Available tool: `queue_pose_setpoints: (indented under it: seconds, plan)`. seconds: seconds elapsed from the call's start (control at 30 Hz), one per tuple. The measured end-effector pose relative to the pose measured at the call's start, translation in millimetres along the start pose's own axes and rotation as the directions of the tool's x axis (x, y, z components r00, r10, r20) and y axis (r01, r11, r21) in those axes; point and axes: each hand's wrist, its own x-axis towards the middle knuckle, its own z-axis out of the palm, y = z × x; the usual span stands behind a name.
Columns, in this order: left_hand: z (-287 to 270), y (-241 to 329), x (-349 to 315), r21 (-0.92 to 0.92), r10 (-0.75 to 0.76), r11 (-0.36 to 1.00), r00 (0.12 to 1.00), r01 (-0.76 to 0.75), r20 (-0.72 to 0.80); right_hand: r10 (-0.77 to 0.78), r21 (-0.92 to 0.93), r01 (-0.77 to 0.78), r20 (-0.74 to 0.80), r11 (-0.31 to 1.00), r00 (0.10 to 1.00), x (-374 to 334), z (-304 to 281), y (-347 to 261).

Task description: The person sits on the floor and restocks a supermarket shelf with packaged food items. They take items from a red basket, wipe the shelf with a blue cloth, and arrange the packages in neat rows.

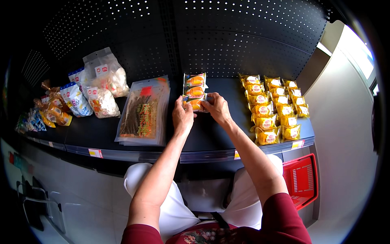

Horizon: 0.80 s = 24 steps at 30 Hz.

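Both hands meet over the dark shelf, at the near end of a short column of small orange-and-yellow snack packets. My left hand (pixel 183 114) pinches the left edge of the nearest snack packet (pixel 195 105), and my right hand (pixel 218 108) grips its right edge. Directly behind it lie two more packets, a middle packet (pixel 196 91) and a far packet (pixel 196 79). To the left of my left hand is a stack of flat clear bags of dark sticks (pixel 140 118). Rows of yellow wrapped cakes (pixel 266 110) stand to the right.
Black perforated panels (pixel 243 53) rise behind the shelf. Farther left stand white-and-clear food bags (pixel 103 101), a blue-and-white bag (pixel 77 99) and bread bags (pixel 57 112). Price tags line the shelf's front edge (pixel 207 156). A red basket (pixel 301 179) sits below at the right.
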Motion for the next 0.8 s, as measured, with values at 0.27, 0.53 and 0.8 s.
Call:
queue_pose_setpoints:
  seconds: [0.27,0.53,0.8]
  plan:
    - [3.0,3.4,-3.4,-0.042,0.007,0.999,0.999,-0.005,0.032,0.014,-0.009,-0.014,-0.007,1.000,1.000,-1.5,-3.3,2.6]
    - [5.7,-6.0,0.8,-0.040,0.047,0.998,0.998,-0.045,0.045,0.016,0.002,-0.016,-0.014,1.000,1.000,-1.2,-5.1,2.5]
    - [7.6,-9.7,-0.2,-0.044,0.040,0.998,0.999,-0.039,0.030,0.012,0.014,-0.012,-0.022,1.000,1.000,-6.2,-8.1,-5.2]
